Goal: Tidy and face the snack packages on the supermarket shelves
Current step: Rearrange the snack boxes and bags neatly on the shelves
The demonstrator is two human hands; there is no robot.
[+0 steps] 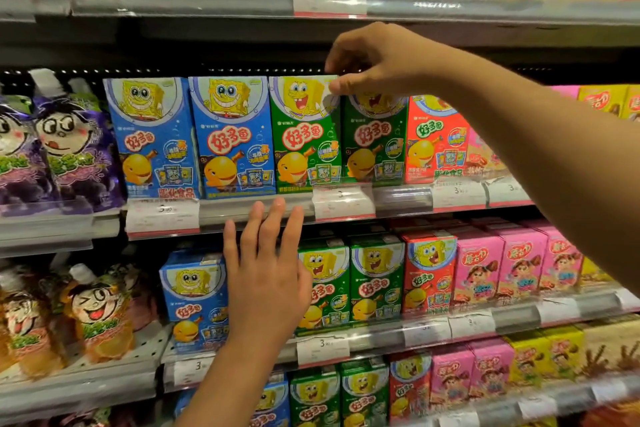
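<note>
Left hand [266, 274], right hand [377, 61]: both bare, no gloves. Forearms bare, no sleeves in view. No rings or watch, as far as blur allows. Nails short.

1. Upper shelf, front row: two blue boxes [152, 135], two green boxes [304, 135], one red box [434, 139].
2. Same shelf: two purple pouches [74, 146] (the left one cut off by the frame edge).
3. Two hands [266, 274].
</note>
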